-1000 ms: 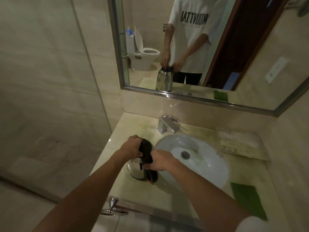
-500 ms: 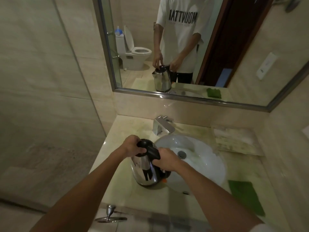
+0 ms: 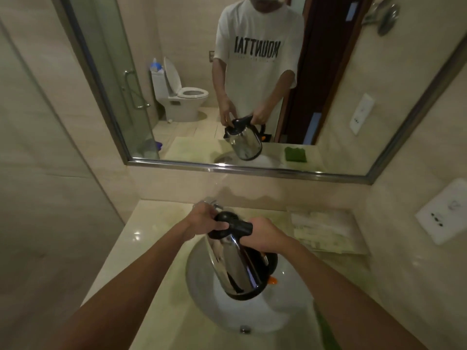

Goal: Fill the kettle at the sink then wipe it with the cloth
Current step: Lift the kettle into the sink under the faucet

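A shiny steel kettle (image 3: 233, 265) with a black lid, handle and base hangs tilted above the white sink basin (image 3: 202, 294). My right hand (image 3: 265, 232) grips its black handle. My left hand (image 3: 206, 219) is closed on the black lid at the top. The faucet (image 3: 211, 201) is mostly hidden behind my left hand. The green cloth (image 3: 326, 329) lies on the counter to the right of the basin, largely covered by my right forearm; its reflection shows in the mirror.
A large mirror (image 3: 177, 72) spans the wall behind the marble counter (image 3: 141, 238). A tray with white packets (image 3: 326, 231) sits at the back right. A wall socket (image 3: 444, 210) is on the right wall. A glass shower partition (image 3: 50, 173) stands at the left.
The kettle has been lifted off the counter left of the basin and carried right, and it is held tilted over the sink. Both hands stayed on it.
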Demonstrator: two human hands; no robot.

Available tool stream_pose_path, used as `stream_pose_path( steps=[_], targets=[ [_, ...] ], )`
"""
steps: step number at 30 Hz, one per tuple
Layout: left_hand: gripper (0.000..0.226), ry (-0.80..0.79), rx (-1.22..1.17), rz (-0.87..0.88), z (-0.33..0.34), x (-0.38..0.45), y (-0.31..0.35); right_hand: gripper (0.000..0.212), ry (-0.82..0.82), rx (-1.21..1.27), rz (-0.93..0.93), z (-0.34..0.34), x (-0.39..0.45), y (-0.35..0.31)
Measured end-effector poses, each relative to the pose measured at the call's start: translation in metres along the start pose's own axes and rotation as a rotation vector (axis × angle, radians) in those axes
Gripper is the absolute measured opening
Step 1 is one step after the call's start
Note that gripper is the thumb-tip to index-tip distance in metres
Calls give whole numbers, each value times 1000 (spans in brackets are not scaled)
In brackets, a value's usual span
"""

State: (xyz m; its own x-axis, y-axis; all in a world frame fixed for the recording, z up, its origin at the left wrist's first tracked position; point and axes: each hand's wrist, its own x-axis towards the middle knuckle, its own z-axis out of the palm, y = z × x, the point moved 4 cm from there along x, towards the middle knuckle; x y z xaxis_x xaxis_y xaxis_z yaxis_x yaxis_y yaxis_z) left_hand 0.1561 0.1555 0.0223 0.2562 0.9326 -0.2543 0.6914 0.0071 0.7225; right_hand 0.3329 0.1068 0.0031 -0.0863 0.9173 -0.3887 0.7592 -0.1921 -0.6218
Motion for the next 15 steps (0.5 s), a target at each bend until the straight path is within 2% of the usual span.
stream_pose_path(
  steps=[3, 7, 11, 13, 15],
  targets=[
    [34, 94, 238, 17, 7, 21, 30, 33, 15, -12, 21, -22, 8, 17],
    [47, 148, 562, 186, 29, 35, 72, 30, 3, 6, 56, -39, 16, 39],
    [43, 204, 916, 453, 60, 39, 100, 29, 22, 19, 126, -49, 24, 62],
    [34, 205, 999, 613, 78, 39, 109, 26, 25, -24, 135, -49, 28, 67],
    [34, 113, 990, 763, 102, 39, 114, 31, 9, -150, 64, -43, 32, 63]
  ],
)
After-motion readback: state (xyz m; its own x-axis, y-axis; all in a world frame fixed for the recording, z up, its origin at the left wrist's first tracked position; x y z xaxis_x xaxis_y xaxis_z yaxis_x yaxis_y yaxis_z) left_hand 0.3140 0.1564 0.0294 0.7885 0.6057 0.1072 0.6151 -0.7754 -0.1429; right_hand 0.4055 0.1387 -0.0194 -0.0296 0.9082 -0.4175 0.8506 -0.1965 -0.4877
